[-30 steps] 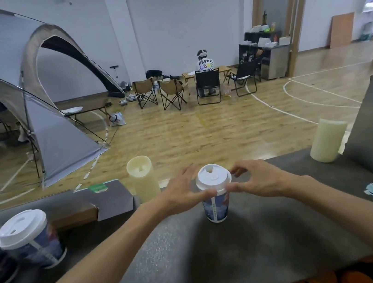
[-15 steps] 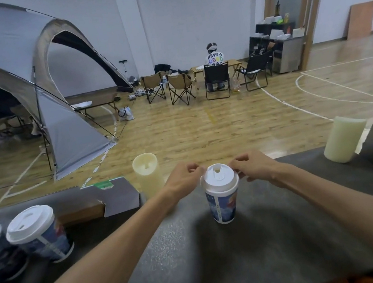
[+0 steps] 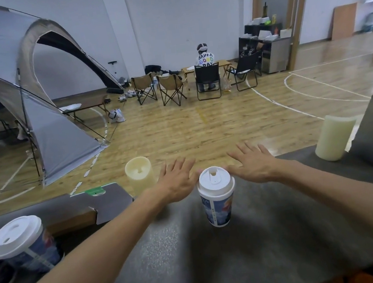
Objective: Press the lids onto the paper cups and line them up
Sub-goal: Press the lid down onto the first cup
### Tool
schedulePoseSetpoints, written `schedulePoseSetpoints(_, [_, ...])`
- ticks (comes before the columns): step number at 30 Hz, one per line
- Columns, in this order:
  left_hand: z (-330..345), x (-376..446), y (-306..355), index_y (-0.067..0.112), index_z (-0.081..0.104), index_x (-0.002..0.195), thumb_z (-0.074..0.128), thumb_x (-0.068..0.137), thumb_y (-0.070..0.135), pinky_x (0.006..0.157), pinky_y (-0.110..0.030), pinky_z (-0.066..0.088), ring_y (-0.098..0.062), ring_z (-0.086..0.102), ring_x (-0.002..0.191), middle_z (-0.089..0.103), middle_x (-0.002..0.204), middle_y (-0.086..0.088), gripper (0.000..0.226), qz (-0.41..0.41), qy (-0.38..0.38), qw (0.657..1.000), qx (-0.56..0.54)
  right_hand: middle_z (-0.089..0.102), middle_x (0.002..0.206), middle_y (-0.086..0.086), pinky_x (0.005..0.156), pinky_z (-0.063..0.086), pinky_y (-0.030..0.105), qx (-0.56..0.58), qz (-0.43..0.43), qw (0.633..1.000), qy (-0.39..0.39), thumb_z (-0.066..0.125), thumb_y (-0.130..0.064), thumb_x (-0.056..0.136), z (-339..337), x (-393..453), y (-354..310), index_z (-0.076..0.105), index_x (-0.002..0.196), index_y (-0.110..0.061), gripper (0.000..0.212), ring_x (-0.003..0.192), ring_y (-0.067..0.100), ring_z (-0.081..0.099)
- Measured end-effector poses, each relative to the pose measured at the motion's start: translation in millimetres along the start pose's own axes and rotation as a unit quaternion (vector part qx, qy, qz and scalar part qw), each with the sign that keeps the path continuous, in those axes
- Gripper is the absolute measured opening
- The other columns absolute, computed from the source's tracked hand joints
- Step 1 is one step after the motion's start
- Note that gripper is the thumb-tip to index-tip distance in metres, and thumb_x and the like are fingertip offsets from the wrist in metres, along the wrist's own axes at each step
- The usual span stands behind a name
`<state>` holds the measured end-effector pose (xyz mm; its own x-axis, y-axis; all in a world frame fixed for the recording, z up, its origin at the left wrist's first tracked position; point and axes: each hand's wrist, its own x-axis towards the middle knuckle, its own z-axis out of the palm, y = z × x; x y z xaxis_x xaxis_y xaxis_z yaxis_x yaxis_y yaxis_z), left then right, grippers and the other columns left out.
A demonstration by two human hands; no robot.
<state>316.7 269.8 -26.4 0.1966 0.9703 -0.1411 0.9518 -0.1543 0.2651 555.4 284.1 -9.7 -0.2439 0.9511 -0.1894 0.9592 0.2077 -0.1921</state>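
Indoor sports hall doubling as a camping/café mock-up. Evidence: wooden floor [image 3: 202, 126] with painted white court lines [image 3: 303, 90]; big grey dome tent [image 3: 28, 97] far left beyond the hands; folding camp chairs [image 3: 172, 87] around a low wooden table [image 3: 206, 67], straight ahead past the hands, one person seated there. Dark counter [image 3: 222, 257] under the hands holds lidded paper cups [image 3: 217, 197] and pillar candles [image 3: 140, 175].

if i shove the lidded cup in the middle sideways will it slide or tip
The lidded cup is tall with a base narrower than its top, so a high shove probably tips it. A push near the base on the smooth grey counter likely slides it. Its weight cannot be told.
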Motion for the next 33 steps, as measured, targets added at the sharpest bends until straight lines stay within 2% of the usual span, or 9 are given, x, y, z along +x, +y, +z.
schedulePoseSetpoints(6, [1, -4, 4, 0.035, 0.008, 0.16, 0.012, 0.105, 0.054, 0.124, -0.049, -0.008, -0.025, -0.003, 0.157, 0.001, 0.17, -0.003, 0.058, -0.01, -0.027, 1.0, -0.012, -0.002, 0.17, 0.005, 0.124, -0.008, 0.051, 0.0, -0.027, 1.0, 0.004, 0.016, -0.063, 0.102, 8, -6, -3, 0.009, 0.161, -0.035, 0.065, 0.156, 0.022, -0.008])
schedulePoseSetpoints(10, [-6, -9, 8, 0.033, 0.009, 0.161, 0.017, 0.106, 0.052, 0.124, -0.05, -0.006, -0.025, -0.002, 0.156, 0.005, 0.17, -0.003, 0.059, -0.004, -0.005, 1.0, 0.005, 0.008, 0.17, 0.0, 0.124, -0.007, 0.048, 0.01, -0.086, 0.995, 0.046, 0.024, -0.049, 0.108, 3, -20, -9, 0.019, 0.159, -0.034, 0.054, 0.156, 0.019, -0.004])
schedulePoseSetpoints(13, [-5, -11, 13, 0.032, 0.013, 0.16, 0.023, 0.107, 0.05, 0.124, -0.05, -0.005, -0.025, 0.001, 0.156, 0.009, 0.17, -0.001, 0.057, 0.008, 0.014, 1.0, 0.003, 0.016, 0.168, -0.008, 0.125, -0.009, 0.045, 0.037, -0.145, 0.988, 0.032, 0.03, -0.037, 0.109, 3, -35, -6, 0.026, 0.157, -0.037, 0.048, 0.156, 0.012, -0.003])
schedulePoseSetpoints(17, [-7, -12, 14, 0.033, 0.015, 0.16, 0.025, 0.107, 0.05, 0.124, -0.051, -0.007, -0.024, 0.002, 0.156, 0.012, 0.169, 0.001, 0.057, 0.014, 0.03, 0.999, 0.01, 0.011, 0.168, -0.014, 0.123, -0.014, 0.036, 0.036, -0.173, 0.984, 0.011, 0.04, -0.053, 0.103, 4, -46, 0, 0.019, 0.159, -0.038, 0.061, 0.153, 0.003, -0.007])
schedulePoseSetpoints(21, [-3, -11, 12, 0.033, 0.015, 0.16, 0.022, 0.107, 0.049, 0.124, -0.051, -0.008, -0.024, 0.001, 0.156, 0.012, 0.169, 0.0, 0.056, 0.01, 0.023, 1.0, 0.012, 0.011, 0.168, -0.015, 0.125, -0.011, 0.037, 0.032, -0.189, 0.982, 0.008, 0.042, -0.074, 0.091, 13, -49, 4, 0.013, 0.161, -0.035, 0.085, 0.153, 0.002, -0.007])
schedulePoseSetpoints(25, [2, -11, 15, 0.034, 0.022, 0.158, 0.018, 0.108, 0.048, 0.124, -0.051, -0.007, -0.023, 0.003, 0.156, 0.016, 0.168, 0.002, 0.053, 0.019, 0.025, 1.0, -0.004, 0.015, 0.168, -0.013, 0.125, -0.005, 0.04, 0.075, -0.177, 0.981, -0.006, 0.049, -0.072, 0.089, 13, -48, 6, 0.018, 0.16, -0.035, 0.086, 0.155, 0.006, 0.0])
schedulePoseSetpoints(28, [3, -23, 13, 0.031, 0.031, 0.156, 0.02, 0.109, 0.04, 0.125, -0.045, -0.006, -0.016, 0.007, 0.156, 0.021, 0.167, 0.007, 0.049, 0.063, 0.067, 0.996, -0.001, 0.012, 0.169, -0.011, 0.125, -0.004, 0.043, 0.055, -0.167, 0.984, -0.025, 0.047, -0.076, 0.087, 7, -47, 6, 0.017, 0.16, -0.035, 0.089, 0.155, 0.008, 0.0])
schedulePoseSetpoints(30, [4, -38, 6, 0.029, 0.026, 0.158, 0.016, 0.106, 0.042, 0.125, -0.039, -0.008, -0.01, 0.005, 0.155, 0.019, 0.168, 0.009, 0.055, 0.109, 0.062, 0.992, 0.004, 0.01, 0.169, -0.01, 0.125, -0.004, 0.045, 0.032, -0.162, 0.986, -0.037, 0.043, -0.078, 0.086, 4, -47, 4, 0.014, 0.161, -0.035, 0.091, 0.155, 0.01, -0.001])
schedulePoseSetpoints(33, [7, -54, -1, 0.031, 0.011, 0.162, 0.001, 0.096, 0.061, 0.125, -0.035, -0.013, -0.006, -0.005, 0.155, 0.008, 0.169, 0.01, 0.073, 0.155, 0.036, 0.987, 0.029, 0.007, 0.169, -0.009, 0.124, -0.006, 0.044, 0.021, -0.163, 0.986, -0.041, 0.043, -0.076, 0.089, 3, -47, 3, 0.012, 0.161, -0.034, 0.089, 0.155, 0.011, -0.003])
